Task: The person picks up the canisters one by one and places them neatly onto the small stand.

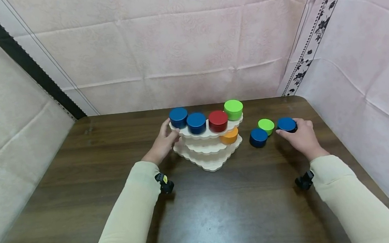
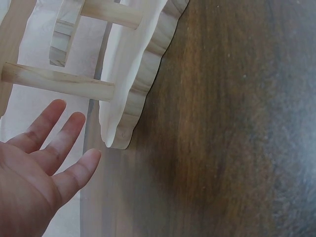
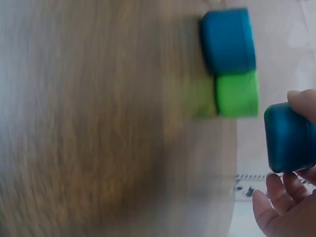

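Observation:
A pale wooden three-tier stand (image 1: 207, 162) with scalloped edges stands at the table's middle. My left hand (image 1: 165, 141) pinches the left corner of its top tier; in the left wrist view three fingers (image 2: 69, 133) spread loosely beside a wooden post (image 2: 64, 83). Two blue containers (image 1: 196, 123), a red one (image 1: 218, 121) and a green one (image 1: 233, 110) sit on top. An orange container (image 1: 230, 137) is on a lower tier. My right hand (image 1: 301, 135) grips a small round blue container (image 3: 289, 138), tilted in the right wrist view and raised over the table.
Between the stand and my right hand, another blue container (image 1: 258, 138) and a green container (image 1: 266, 125) stand side by side on the dark wooden table (image 1: 114, 151). Pale cloth walls (image 1: 181, 45) enclose the table at the back and both sides.

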Motion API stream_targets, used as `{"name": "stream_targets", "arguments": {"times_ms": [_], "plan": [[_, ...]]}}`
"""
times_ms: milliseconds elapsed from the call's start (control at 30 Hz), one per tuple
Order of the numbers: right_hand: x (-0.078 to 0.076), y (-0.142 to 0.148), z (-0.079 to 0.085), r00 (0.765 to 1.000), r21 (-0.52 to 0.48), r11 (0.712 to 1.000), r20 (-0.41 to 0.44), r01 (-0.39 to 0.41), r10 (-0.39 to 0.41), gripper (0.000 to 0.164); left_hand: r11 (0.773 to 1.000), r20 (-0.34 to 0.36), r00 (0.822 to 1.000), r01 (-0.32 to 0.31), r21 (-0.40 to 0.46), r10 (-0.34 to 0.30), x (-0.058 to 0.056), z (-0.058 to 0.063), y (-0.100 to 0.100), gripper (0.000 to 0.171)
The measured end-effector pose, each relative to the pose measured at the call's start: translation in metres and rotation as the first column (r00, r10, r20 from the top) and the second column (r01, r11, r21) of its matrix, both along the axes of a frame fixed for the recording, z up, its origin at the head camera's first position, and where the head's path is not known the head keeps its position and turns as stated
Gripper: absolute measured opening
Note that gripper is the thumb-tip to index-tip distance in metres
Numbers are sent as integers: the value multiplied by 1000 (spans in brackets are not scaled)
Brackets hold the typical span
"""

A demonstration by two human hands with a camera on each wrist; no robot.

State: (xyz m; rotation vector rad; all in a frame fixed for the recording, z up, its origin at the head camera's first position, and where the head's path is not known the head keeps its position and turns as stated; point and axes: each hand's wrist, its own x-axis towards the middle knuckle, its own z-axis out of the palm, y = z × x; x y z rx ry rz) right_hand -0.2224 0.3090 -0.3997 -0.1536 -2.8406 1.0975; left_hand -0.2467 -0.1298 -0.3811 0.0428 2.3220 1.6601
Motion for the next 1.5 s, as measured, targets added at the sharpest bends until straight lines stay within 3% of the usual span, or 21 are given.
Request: {"name": "stream_targets", "arguments": {"times_ms": [100,533,1067,1500], "plan": [[4,-7,3,1000,-12,1000,-23,-20,20,81,1000,-16,1000,-7,-7,7,-2,-5,-1,69],[24,-41,22,992,-56,993,-81,-99,95,69,1000,-14,1000,-5,-4,5,-2,-5,0,70],[46,-87,26,986,-48,988,-84,-150,146,60,1000,-27,1000,2,-10,-3,-1,-2,1,67],[58,-125,29,980,-70,978,-41,-199,196,69,1000,-28,1000,4,-3,-4,-1,-3,0,67]]}}
